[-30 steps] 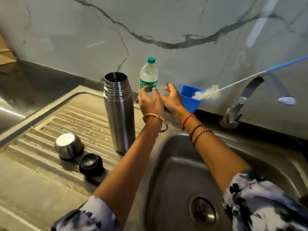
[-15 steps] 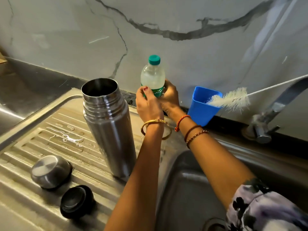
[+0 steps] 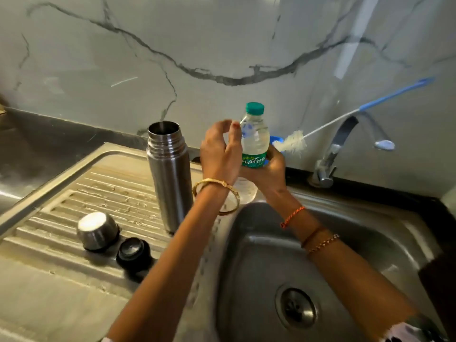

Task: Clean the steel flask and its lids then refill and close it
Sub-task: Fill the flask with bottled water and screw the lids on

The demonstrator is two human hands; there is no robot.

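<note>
- a pale marble wall [image 3: 222, 40] fills the back, crossed by dark grey veins.
- a bright streak of light [image 3: 350, 43] slants down the wall on the right.
- a steel sink [image 3: 370, 233] sits at lower right, its round drain [image 3: 296, 307] near the bottom.
- a ribbed steel drainboard [image 3: 74, 193] lies to the left, with water drops on its grooves.
- a curved steel tap [image 3: 338, 149] stands behind the basin on a dark counter [image 3: 394, 191].
- a dark strip [image 3: 61, 134] runs along the foot of the wall at left.
</note>
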